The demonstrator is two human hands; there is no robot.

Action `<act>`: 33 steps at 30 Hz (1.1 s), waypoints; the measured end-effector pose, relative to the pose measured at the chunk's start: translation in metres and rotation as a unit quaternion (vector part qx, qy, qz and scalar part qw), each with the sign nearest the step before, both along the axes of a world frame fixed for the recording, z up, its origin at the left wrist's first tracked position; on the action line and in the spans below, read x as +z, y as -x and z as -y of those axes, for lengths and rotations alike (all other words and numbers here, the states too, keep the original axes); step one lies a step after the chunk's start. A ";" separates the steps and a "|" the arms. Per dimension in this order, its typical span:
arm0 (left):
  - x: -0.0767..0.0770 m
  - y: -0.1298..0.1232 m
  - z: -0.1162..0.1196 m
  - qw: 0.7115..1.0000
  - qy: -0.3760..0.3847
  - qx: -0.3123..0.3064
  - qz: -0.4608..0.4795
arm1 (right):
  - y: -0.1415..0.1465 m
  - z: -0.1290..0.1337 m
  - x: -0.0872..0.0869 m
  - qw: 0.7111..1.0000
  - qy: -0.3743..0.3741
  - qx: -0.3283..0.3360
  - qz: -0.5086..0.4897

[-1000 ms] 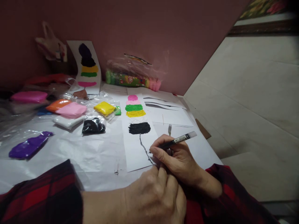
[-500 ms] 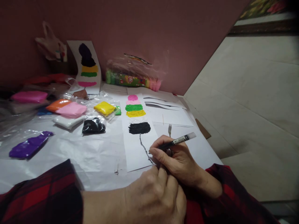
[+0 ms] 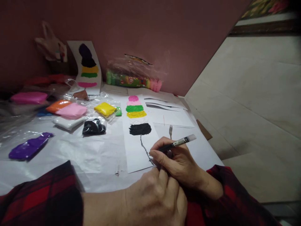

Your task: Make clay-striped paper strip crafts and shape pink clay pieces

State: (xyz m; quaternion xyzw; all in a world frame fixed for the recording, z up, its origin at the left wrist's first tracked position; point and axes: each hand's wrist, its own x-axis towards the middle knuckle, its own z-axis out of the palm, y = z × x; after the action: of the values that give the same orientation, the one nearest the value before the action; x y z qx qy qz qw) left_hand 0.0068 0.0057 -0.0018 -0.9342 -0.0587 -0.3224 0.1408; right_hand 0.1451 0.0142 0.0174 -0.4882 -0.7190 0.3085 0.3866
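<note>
A white paper strip [image 3: 134, 153] bears stacked bands of pink, green, yellow, white and black clay [image 3: 140, 129]. Below the black band a thin dark textured line [image 3: 145, 149] runs down toward the strip's lower right. My right hand [image 3: 176, 160] is closed around a black pen [image 3: 180, 142], its cap-like grey end pointing up right; the fingertips hide the writing end beside the line. Curled at the strip's bottom edge, my left hand [image 3: 157, 196] touches the right hand. Its fingertips are hidden, so what it holds, if anything, cannot be made out.
Bagged clay lies at left: purple [image 3: 30, 146], black [image 3: 94, 126], yellow [image 3: 105, 109] and pink [image 3: 71, 110]. A fork [image 3: 170, 131] lies beyond my right hand. Behind are a finished-looking clay picture [image 3: 96, 59] against the wall, a clay package [image 3: 134, 81] and cut paper [image 3: 164, 100].
</note>
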 end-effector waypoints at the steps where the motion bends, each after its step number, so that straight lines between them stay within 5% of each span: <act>1: 0.000 0.000 0.000 1.000 0.000 0.000 -0.001 | 0.000 0.000 0.000 1.000 -0.003 0.001 0.000; 33: 0.000 0.001 0.001 1.000 0.006 0.001 -0.016 | 0.000 0.002 0.000 0.999 -0.027 0.015 0.020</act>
State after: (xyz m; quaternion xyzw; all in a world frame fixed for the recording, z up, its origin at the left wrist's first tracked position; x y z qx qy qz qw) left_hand 0.0056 0.0050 -0.0014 -0.9400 -0.0591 -0.3070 0.1362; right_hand 0.1451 0.0126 0.0172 -0.4729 -0.7420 0.2853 0.3801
